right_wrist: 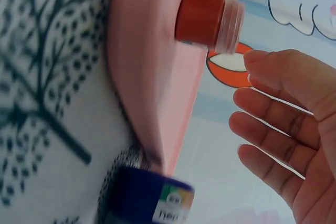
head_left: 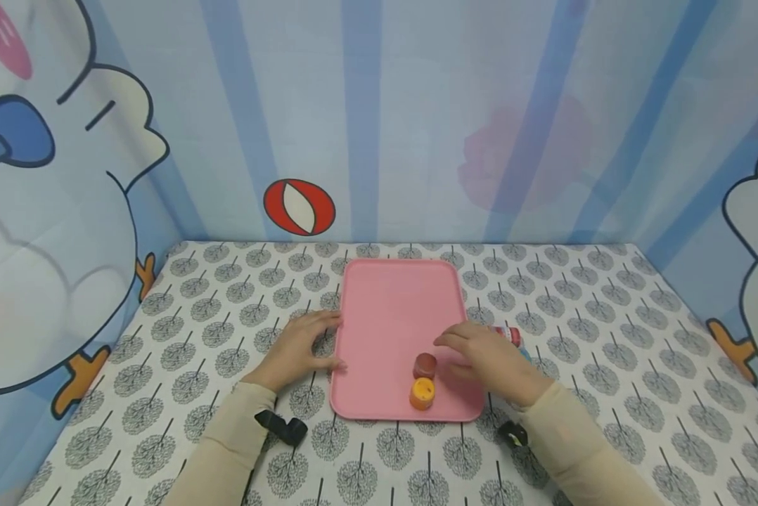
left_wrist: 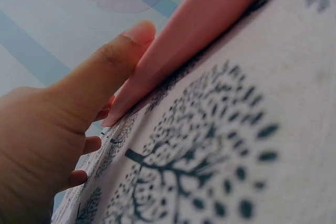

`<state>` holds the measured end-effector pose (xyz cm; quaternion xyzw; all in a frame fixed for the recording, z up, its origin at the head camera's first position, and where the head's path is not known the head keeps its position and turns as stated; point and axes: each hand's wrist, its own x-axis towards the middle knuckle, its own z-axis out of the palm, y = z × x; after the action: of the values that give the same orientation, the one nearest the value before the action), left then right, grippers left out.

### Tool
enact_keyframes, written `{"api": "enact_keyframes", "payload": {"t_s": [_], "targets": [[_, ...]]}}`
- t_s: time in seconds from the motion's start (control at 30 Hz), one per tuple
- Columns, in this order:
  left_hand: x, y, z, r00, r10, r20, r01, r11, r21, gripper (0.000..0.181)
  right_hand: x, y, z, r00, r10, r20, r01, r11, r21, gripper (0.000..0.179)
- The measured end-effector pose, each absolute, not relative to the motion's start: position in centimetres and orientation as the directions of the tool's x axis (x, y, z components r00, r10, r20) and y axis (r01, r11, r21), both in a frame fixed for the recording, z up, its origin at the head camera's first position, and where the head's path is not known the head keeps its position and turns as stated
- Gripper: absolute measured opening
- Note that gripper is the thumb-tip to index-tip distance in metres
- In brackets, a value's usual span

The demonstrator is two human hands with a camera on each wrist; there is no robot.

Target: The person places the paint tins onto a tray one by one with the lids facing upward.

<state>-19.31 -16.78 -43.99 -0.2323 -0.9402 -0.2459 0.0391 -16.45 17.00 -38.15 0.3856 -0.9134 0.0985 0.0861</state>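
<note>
A pink tray [head_left: 385,309] lies on the cloth-covered table. My left hand [head_left: 297,351] is at its left edge, with the thumb [left_wrist: 123,51] against the tray's outer side in the left wrist view and the fingers spread. Two small jars stand in the tray's near right part: a reddish-brown one [head_left: 425,367] with a clear-looking lid, and a yellow-orange one [head_left: 422,395] just nearer to me. Over the tray's right side, my right hand [head_left: 489,358] has its fingers extended beside the brown jar. Nothing is held in it; a gap shows between fingertips and lid in the right wrist view.
Just right of the tray, partly behind my right hand, lie a red-and-white item [head_left: 513,336] and something light blue [head_left: 524,354]. A dark blue jar [right_wrist: 147,195] with a label is outside the tray. A patterned curtain [head_left: 417,126] stands behind the table.
</note>
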Motion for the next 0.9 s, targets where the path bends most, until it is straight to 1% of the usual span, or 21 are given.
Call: {"api": "enact_keyframes", "payload": {"t_s": [0.23,0.37,0.5,0.73,0.9], "targets": [[-19.2,-16.7,-44.1,-0.893,0.413,0.177,0.447,0.774,0.448,0.083,-16.5,18.6,-38.4,-0.722,-0.625,0.297,-0.677,0.726,-0.116,0.035],[-19.2,-16.7,-44.0,-0.895,0.409,0.18,0.445,0.776,0.448,0.084,-16.6,19.6,-38.3,-0.739,-0.595,0.316,-0.654,0.746,-0.125,0.031],[-19.3,-16.8,-44.0,-0.894,0.409,0.185,0.447,0.777,0.443,0.083,-16.7,20.5,-38.4,-0.762,-0.572,0.303,-0.63,0.762,-0.148,0.031],[-19.2,-16.8,-44.0,-0.895,0.408,0.182,0.445,0.778,0.444,0.083,-16.7,21.7,-38.7,-0.778,-0.555,0.294,-0.613,0.774,-0.16,0.032],[-19.2,-16.9,-44.0,-0.895,0.41,0.175,0.443,0.778,0.445,0.083,-16.6,22.5,-38.7,-0.801,-0.532,0.274,-0.589,0.781,-0.207,0.031]]}}
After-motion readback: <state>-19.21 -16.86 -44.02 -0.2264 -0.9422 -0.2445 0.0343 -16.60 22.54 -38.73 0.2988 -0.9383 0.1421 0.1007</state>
